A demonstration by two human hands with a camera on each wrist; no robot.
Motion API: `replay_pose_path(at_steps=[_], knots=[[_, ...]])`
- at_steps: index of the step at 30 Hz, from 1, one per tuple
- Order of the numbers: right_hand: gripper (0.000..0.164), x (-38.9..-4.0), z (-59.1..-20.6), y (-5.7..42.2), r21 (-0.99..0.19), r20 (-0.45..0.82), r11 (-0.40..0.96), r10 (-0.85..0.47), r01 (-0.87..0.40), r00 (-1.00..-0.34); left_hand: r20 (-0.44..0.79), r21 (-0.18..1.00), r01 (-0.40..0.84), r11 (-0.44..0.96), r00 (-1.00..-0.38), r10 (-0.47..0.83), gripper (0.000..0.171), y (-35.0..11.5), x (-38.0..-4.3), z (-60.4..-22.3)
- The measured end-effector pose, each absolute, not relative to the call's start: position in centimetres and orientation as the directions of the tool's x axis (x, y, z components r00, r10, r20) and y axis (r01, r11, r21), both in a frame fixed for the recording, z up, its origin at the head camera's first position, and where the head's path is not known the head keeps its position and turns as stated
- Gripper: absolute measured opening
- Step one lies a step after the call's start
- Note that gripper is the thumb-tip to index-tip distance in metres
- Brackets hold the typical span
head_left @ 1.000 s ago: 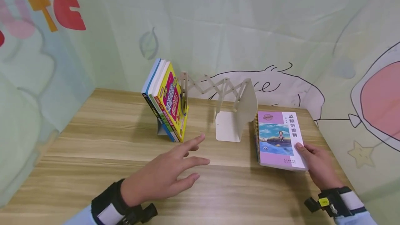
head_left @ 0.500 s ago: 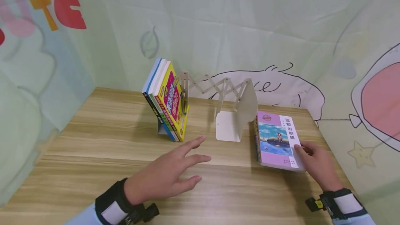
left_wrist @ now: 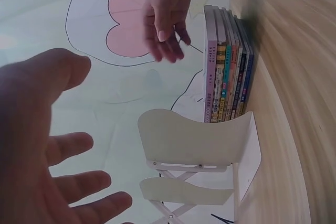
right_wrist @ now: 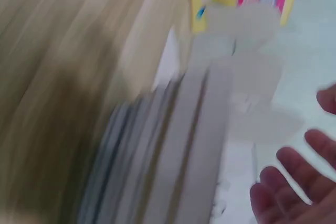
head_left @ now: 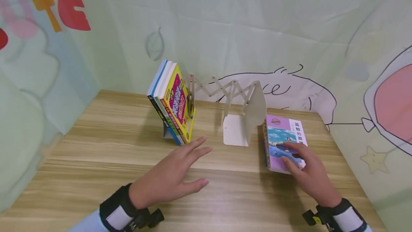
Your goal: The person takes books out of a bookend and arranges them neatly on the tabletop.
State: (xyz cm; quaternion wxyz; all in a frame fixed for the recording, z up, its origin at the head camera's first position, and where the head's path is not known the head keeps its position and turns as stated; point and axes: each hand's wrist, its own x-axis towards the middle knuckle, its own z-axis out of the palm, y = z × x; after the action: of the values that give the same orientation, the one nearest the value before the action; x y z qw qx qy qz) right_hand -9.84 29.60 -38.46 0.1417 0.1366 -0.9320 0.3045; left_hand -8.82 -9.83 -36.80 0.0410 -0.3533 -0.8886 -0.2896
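Note:
My right hand (head_left: 312, 176) hovers over the front right part of a book stack, fingers spread and holding nothing. On top lies a purple paperback (head_left: 278, 128) with a blue seaside picture, partly covered by the hand in the head view. The left wrist view shows a gap between the right hand (left_wrist: 167, 17) and the spines (left_wrist: 226, 72) of several stacked books. My left hand (head_left: 167, 174) is held over the table with its fingers apart, nothing in them. Beyond it, several books (head_left: 177, 106) lean at the left end of a white expandable book rack (head_left: 255, 106).
The wooden table (head_left: 112, 174) runs back to a printed cloth backdrop (head_left: 128, 28). Between the leaning books and the stack stand the rack's scissor links (head_left: 222, 85) and its white base plate (head_left: 235, 130).
My right hand has let go of the purple paperback's right edge, moving left above the cover. The paperback now lies slightly further left, squarer on the stack. My left hand has barely moved.

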Motion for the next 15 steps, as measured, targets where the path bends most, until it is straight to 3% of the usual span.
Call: replay_pose_path(at_steps=[6,10,15], knots=[[0.068,-8.8,-37.7,25.3,-0.518,0.41,0.626,-0.417,-0.583,-0.812,0.278,0.504,0.627,0.594,-0.769,0.576,0.08,-9.8,-8.7,-37.0],[0.079,-8.1,-37.2,22.8,-0.543,0.36,0.573,-0.501,-0.613,-0.787,0.28,0.504,0.627,0.594,-0.769,0.575,0.08,-9.7,-8.5,-36.9],[0.091,-8.0,-37.2,21.0,-0.495,0.254,0.639,-0.542,-0.589,-0.801,0.284,0.497,0.626,0.601,-0.772,0.569,0.081,-9.5,-8.4,-37.1]])
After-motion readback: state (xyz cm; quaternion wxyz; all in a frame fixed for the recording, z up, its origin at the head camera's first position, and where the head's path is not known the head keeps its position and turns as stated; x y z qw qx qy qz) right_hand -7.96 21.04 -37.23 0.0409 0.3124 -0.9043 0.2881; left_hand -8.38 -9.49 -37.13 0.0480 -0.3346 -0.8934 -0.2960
